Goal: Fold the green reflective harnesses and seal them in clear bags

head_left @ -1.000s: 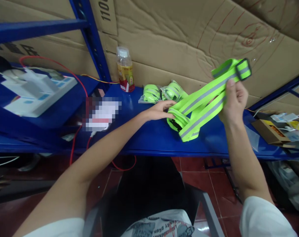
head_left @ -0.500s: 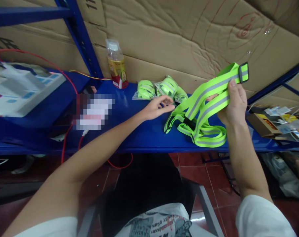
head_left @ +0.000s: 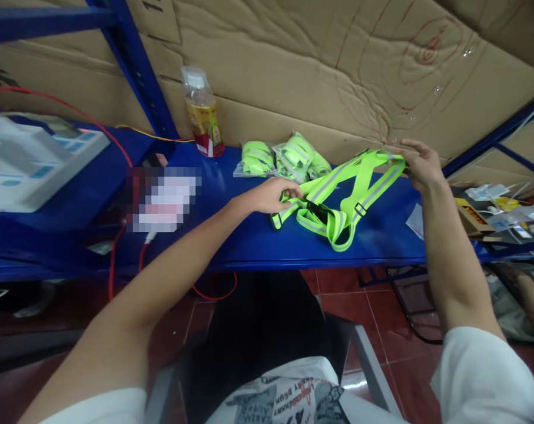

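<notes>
A neon yellow-green reflective strap harness (head_left: 364, 188) with grey stripes lies partly on the blue shelf and partly raised between my hands. My left hand (head_left: 278, 195) is closed around its left end, next to a black slider. At the upper right end, my right hand (head_left: 422, 165) grips the strap loop, its fingertips partly hidden behind the strap. A black buckle (head_left: 318, 211) sits near the harness's middle, and a small black slider (head_left: 360, 209) is on the right strap. Just behind my left hand, several clear bags of rolled neon straps (head_left: 256, 159) rest against the cardboard.
A wrapped drink bottle (head_left: 204, 121) stands at the back left. A white power strip (head_left: 50, 171) and a red cable (head_left: 113, 265) are farther left. A blue shelf (head_left: 244, 247) runs across, backed by cardboard (head_left: 293, 70). An open box of small items (head_left: 472, 221) stands at right.
My left hand has closed on the left end of the harness. My right hand has shifted to another part of the loop, and the harness is lower and spread wider.
</notes>
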Action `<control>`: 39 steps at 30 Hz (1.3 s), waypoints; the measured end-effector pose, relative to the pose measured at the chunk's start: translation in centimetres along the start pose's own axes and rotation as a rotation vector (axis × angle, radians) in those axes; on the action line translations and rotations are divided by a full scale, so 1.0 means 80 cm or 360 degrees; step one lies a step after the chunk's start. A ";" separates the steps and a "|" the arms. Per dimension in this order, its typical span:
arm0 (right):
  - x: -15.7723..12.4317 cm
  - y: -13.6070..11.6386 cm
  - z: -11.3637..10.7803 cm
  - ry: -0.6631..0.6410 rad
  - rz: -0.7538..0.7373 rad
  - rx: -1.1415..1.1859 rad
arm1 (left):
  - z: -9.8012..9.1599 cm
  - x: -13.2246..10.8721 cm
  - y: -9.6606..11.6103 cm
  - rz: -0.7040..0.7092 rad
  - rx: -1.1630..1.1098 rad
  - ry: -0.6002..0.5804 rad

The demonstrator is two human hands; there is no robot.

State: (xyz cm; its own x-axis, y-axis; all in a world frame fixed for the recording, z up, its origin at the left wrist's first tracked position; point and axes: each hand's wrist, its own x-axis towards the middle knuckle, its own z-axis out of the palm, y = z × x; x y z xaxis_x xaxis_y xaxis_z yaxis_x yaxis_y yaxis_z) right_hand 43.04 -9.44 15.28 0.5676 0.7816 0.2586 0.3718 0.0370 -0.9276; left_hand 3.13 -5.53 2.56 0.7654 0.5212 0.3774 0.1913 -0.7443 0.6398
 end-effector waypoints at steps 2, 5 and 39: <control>-0.013 0.009 -0.007 0.0071 -0.0164 -0.0136 | 0.003 0.000 -0.001 -0.0141 -0.0005 0.0015; -0.076 0.004 -0.006 -0.0003 -0.0914 -0.0419 | 0.008 0.001 -0.001 -0.0318 -0.0006 0.0019; -0.268 0.085 -0.064 -0.1305 -0.1162 -0.0810 | -0.092 -0.016 0.007 -0.0722 0.0096 -0.1024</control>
State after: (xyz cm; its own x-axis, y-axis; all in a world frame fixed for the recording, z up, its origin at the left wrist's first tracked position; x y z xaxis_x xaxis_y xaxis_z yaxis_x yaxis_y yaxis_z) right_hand 37.17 -29.13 4.82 -0.4621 0.8483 0.2584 0.7615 0.5289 -0.3746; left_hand -2.27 -3.52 7.39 0.8064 0.4488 -0.3851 0.5887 -0.5478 0.5944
